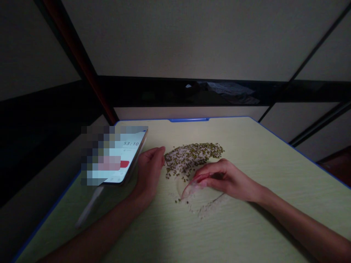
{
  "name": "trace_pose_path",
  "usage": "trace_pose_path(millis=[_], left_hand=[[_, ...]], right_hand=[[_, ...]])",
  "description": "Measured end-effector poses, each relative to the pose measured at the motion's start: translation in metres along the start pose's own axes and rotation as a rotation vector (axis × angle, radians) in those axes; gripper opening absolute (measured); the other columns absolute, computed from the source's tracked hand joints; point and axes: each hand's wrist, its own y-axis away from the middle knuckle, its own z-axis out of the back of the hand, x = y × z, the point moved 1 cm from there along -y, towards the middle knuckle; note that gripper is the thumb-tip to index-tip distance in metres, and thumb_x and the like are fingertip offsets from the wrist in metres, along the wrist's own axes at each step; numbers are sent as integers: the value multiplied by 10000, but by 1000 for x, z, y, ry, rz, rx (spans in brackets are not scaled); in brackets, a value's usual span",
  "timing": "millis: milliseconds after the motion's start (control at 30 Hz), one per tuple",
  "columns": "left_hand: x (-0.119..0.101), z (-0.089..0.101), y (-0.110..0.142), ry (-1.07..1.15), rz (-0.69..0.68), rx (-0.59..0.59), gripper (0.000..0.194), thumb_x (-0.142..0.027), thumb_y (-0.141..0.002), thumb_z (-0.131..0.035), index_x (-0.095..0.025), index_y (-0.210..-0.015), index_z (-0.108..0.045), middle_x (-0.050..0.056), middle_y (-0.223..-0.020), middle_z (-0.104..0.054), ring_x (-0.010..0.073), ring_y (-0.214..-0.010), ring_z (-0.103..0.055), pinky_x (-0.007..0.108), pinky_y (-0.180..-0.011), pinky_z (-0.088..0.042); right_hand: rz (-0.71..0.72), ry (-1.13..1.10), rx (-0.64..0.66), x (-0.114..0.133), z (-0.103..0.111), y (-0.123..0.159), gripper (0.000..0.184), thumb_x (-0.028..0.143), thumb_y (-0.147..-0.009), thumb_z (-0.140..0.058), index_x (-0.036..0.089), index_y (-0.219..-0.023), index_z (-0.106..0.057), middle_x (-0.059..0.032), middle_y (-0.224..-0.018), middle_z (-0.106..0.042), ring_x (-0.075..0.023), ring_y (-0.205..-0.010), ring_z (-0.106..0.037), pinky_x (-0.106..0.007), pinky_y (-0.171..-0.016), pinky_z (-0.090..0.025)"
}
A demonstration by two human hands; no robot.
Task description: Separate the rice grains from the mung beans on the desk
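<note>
A mixed heap of small green beans and pale rice-like grains [196,153] lies spread over the middle of the table. My left hand [149,171] rests on its edge at the heap's left end, fingers curled together; their inner side is hidden. Just in front of the heap, my right hand [216,177] has its thumb and fingers brought together. Its fingertips are smeared by motion, and what they hold, if anything, cannot be made out. Below it a thin streak of pale grains [205,210] trails across the tabletop, with a few green beans [179,201] at its left.
A phone or tablet [131,155] with a lit screen leans at the left, partly pixelated, with a pale stick-like piece [89,208] below it. The pale table [263,223] has a blue rim and a blue handle [189,119] at the far edge. Panelled furniture [192,40] stands behind.
</note>
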Motion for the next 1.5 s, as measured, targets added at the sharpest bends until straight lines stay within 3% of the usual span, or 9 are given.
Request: trace_pose_path(millis=[467, 733, 967, 1300, 1500], left_hand=[[0, -1, 0, 9, 7, -6, 357, -319, -713, -557, -211, -436, -361, -48, -415, -294, 118, -425, -233, 299, -435, -159], [2, 0, -1, 31, 12, 0, 358, -321, -713, -572, -216, -440, -365, -48, -434, -289, 127, -441, -228, 309, -444, -151], [-1, -1, 1, 8, -2, 2, 359, -323, -719, -555, -214, -435, -363, -45, -423, -292, 122, -428, -236, 303, -440, -156], [1, -2, 1, 2, -13, -3, 366, -331, -730, -550, -207, -440, -365, -47, -421, -293, 115, -427, -240, 298, -433, -159], [0, -2, 1, -2, 3, -3, 354, -304, -732, -545, -203, -443, -367, -50, -424, -287, 111, -428, -235, 296, -434, -156]], right_hand=[[-32, -4, 145, 4, 11, 13, 134, 187, -846, -647, 95, -899, -728, -88, -820, -751, -139, -738, -705, -212, -644, -568], [-78, -60, 37, 7, 0, 12, 141, 197, -825, -658, 107, -912, -724, -90, -823, -760, -161, -735, -716, -242, -657, -572], [-43, 85, -226, 9, 8, 9, 151, 221, -806, -670, 146, -911, -749, -71, -856, -771, -165, -749, -703, -255, -678, -550], [-59, -9, -76, 3, 3, 11, 143, 193, -811, -669, 135, -921, -738, -71, -828, -766, -149, -721, -708, -235, -654, -556], [-66, 28, -94, 4, -2, 10, 136, 183, -818, -657, 135, -921, -733, -74, -869, -763, -149, -751, -699, -239, -666, -549]])
